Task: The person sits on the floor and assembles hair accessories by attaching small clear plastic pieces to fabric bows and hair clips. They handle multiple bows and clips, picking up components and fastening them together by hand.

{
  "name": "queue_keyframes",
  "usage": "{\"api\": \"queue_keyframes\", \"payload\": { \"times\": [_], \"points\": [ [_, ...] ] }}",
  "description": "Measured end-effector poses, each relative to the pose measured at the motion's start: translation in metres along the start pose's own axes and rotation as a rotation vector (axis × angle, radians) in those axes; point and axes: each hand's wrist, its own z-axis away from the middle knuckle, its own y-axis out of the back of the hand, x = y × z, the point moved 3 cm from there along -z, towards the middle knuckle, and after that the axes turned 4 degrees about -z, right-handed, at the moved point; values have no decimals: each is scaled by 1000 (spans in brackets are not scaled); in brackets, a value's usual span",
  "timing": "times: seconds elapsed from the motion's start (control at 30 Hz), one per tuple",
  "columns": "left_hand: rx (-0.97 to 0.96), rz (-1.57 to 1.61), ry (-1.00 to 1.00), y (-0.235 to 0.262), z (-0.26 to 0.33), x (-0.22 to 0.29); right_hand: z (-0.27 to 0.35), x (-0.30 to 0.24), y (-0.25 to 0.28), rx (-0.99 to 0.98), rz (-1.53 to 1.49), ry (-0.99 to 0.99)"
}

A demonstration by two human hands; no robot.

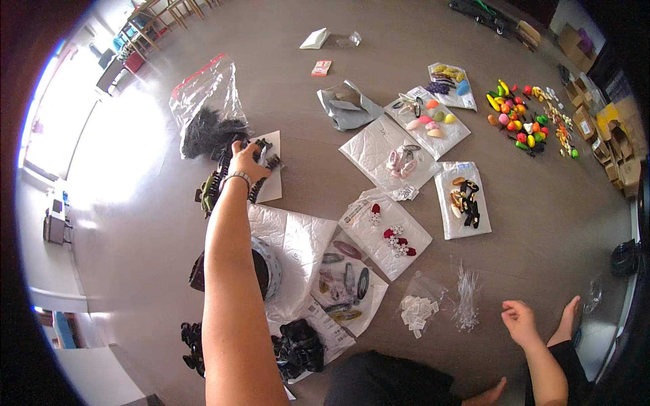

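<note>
My left arm stretches to the far left, where my left hand point(246, 161) is bent over black hair claw clips point(272, 162) on a white card point(274, 186). Its fingers curl around one of the clips; the palm hides part of it. More dark claw clips and an olive-green claw clip point(206, 193) lie just left of my wrist. Beyond them stands a clear bag with a red edge point(210, 88), holding dark fuzzy items point(210, 132). My right hand point(520, 322) hovers at the lower right, fingers loosely bent and apart, holding nothing. Nearest to it lie clear plastic tag fasteners point(466, 301).
White padded mailers point(386, 152) carry hair clips in small groups. Black scrunchies point(298, 348) lie by my left forearm. White tags point(418, 312) sit on a clear bag. Colourful toy fruit point(518, 118) spreads at the far right, near cardboard boxes point(619, 139). A grey bag point(349, 105) lies farther back.
</note>
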Motion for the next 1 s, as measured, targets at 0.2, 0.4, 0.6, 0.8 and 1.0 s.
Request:
{"api": "queue_keyframes", "payload": {
  "times": [0.2,0.4,0.6,0.8,1.0],
  "points": [
    [355,-41,-9,3,21,-13,1,-10,14,112,-94,35],
    [494,643,-35,64,92,31,20,-84,12,103,-82,293],
    [-259,1040,-534,30,289,186,51,-115,-11,-51,-617,275],
    [-678,844,-647,-64,431,346,78,-58,2,51,-1017,333],
    [-1040,811,-537,-134,480,420,83,35,5,182,-1080,6]
  ]
}}
